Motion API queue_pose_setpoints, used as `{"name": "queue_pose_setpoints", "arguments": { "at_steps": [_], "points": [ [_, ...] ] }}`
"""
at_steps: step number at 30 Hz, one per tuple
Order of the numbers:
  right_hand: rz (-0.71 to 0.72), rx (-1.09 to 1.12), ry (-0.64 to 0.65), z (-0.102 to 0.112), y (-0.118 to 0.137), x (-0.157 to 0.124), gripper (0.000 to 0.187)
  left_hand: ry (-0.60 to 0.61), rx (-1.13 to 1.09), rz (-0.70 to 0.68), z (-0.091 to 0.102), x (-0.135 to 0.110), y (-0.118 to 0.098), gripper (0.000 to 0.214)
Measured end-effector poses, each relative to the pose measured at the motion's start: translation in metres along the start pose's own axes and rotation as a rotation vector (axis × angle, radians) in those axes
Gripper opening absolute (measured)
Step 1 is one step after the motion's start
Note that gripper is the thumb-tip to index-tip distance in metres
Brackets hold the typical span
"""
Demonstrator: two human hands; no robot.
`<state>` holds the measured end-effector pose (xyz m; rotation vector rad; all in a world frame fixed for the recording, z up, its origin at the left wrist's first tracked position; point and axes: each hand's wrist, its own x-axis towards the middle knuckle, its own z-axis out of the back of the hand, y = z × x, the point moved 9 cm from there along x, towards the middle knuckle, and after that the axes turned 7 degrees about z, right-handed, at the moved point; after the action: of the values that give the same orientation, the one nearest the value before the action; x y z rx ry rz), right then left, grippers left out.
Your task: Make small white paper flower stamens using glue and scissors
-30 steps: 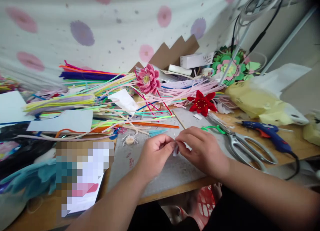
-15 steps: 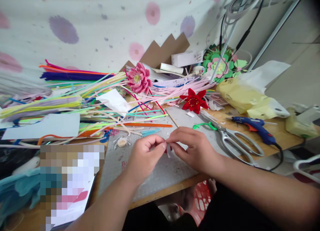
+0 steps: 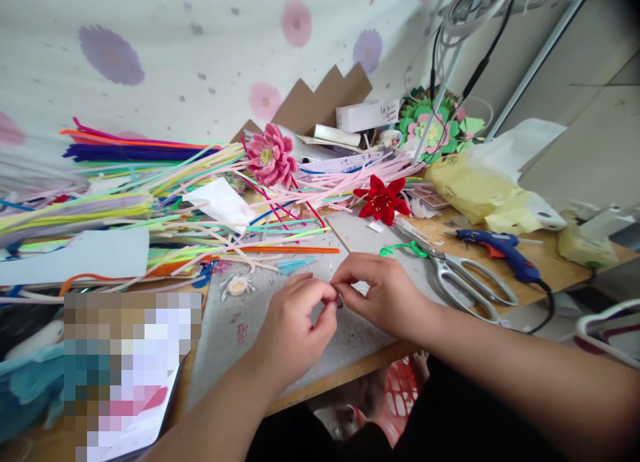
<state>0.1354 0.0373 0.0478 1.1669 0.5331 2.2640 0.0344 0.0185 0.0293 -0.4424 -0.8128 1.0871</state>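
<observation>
My left hand [image 3: 295, 329] and my right hand [image 3: 383, 292] meet fingertip to fingertip above a grey cutting mat [image 3: 240, 329]. Both pinch one small piece [image 3: 339, 301] between thumbs and forefingers; it is too small to name and mostly hidden by the fingers. A small cream coil with thin legs [image 3: 237, 286] lies on the mat left of my left hand. Large silver scissors [image 3: 465, 279] lie just right of my right hand, beside a green bent pipe cleaner [image 3: 403, 249].
A heap of coloured pipe cleaners [image 3: 150, 202] fills the table's left and back. A pink flower [image 3: 270, 157], a red flower [image 3: 381, 199] and a green paper flower [image 3: 435, 130] sit behind. A blue glue gun [image 3: 500, 249] and yellow bags [image 3: 480, 189] lie right.
The white strip that hung between my fingertips no longer shows; my fingers have closed tighter around the small piece. The view has drifted so the table contents sit further left.
</observation>
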Motion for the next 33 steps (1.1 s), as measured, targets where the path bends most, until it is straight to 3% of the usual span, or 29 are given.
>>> {"name": "queue_pose_setpoints", "arguments": {
  "at_steps": [4,7,15,21,28,31,33],
  "points": [
    [-0.146,0.121,0.023,0.001,-0.009,0.002,0.014,0.041,-0.158,0.224,0.0,0.0,0.02,0.012],
    [-0.185,0.184,0.025,0.003,-0.013,0.002,0.013,0.071,-0.278,0.315,-0.001,0.0,0.029,0.013],
    [-0.297,0.178,0.083,-0.007,-0.02,-0.002,0.007,0.074,-0.263,0.321,-0.003,-0.001,0.033,0.012],
    [-0.393,0.212,0.045,-0.006,-0.027,-0.005,0.008,0.095,-0.356,0.327,-0.009,0.0,0.035,0.007],
    [-0.308,0.073,-0.001,-0.007,-0.022,-0.006,0.009,0.035,-0.308,0.328,-0.009,0.001,0.037,0.011],
    [-0.246,-0.024,0.049,0.021,-0.028,-0.002,0.008,0.019,-0.321,0.367,-0.009,0.002,0.042,0.012],
    [-0.313,-0.205,0.083,0.065,-0.049,-0.01,0.015,-0.017,-0.347,0.413,-0.005,0.004,0.046,0.015]
  ]
}}
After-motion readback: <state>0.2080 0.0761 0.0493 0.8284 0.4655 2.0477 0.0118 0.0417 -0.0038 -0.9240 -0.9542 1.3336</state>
